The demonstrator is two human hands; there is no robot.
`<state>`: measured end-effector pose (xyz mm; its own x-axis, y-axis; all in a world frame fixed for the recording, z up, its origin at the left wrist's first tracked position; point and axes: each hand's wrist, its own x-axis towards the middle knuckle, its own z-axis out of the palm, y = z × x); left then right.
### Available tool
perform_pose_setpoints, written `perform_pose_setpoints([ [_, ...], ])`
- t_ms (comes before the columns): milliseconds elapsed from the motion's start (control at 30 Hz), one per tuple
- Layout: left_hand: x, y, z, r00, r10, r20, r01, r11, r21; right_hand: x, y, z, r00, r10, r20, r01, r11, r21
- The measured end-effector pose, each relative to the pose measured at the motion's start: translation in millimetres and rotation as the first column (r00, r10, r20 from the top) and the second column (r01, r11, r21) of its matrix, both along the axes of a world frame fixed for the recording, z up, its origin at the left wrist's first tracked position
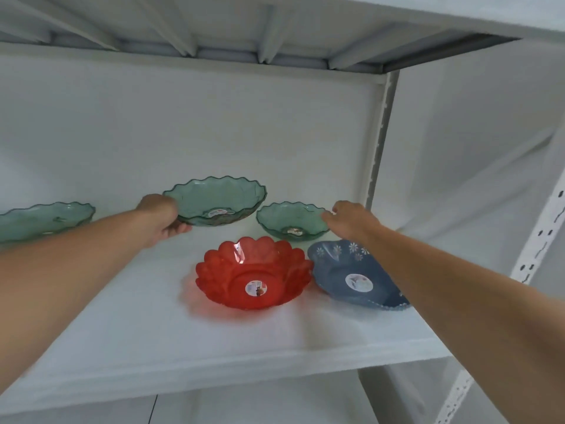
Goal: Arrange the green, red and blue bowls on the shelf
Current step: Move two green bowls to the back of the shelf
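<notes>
My left hand [162, 220] grips the left rim of a large green bowl [217, 198], holding it tilted a little above the white shelf [146, 341]. A smaller green bowl [290, 221] stands at the back right, and the fingertips of my right hand [348, 220] touch its right rim. Another large green bowl [46, 220] rests at the far left, partly behind my left forearm. In front sit a red scalloped bowl [253, 273] and, to its right, a blue bowl with white flowers [351, 276], partly under my right forearm.
The shelf's white back wall is close behind the bowls. A perforated metal upright [379, 142] bounds the shelf on the right, with another upright [541, 237] further right. The board of the upper shelf hangs low overhead. Open shelf surface lies in front of the red bowl.
</notes>
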<state>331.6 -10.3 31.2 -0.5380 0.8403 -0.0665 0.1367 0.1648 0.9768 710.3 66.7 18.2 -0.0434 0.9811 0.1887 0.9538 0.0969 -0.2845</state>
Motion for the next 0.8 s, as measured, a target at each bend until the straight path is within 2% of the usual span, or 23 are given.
perform_pose_setpoints([
  [167, 5.9, 18.0, 1.4, 0.996, 0.08, 0.026, -0.08, 0.997, 0.005, 10.5, 63.4, -3.8, 0.996, -0.021, -0.081, 0.014, 0.996, -0.09],
  [367, -4.4, 33.2, 1.1, 0.99, 0.135, 0.05, -0.135, 0.991, -0.018, -8.0, 107.3, -28.7, 0.969, -0.125, -0.215, 0.07, 0.967, -0.247],
  [567, -28.9, 40.3, -11.1, 0.983, 0.181, 0.032, -0.179, 0.983, -0.05, -20.0, 126.1, -38.6, 0.944, -0.227, -0.239, 0.12, 0.913, -0.39],
  [700, -42.5, 41.8, -16.3, 0.976, 0.204, 0.07, -0.2, 0.978, -0.066, -19.2, 124.2, -34.7, 0.861, -0.238, -0.449, 0.076, 0.934, -0.349],
  [800, -42.2, 37.4, -6.9, 0.972, 0.225, 0.066, -0.221, 0.973, -0.06, -20.0, 115.8, -26.0, 0.841, -0.206, -0.501, 0.062, 0.955, -0.289],
])
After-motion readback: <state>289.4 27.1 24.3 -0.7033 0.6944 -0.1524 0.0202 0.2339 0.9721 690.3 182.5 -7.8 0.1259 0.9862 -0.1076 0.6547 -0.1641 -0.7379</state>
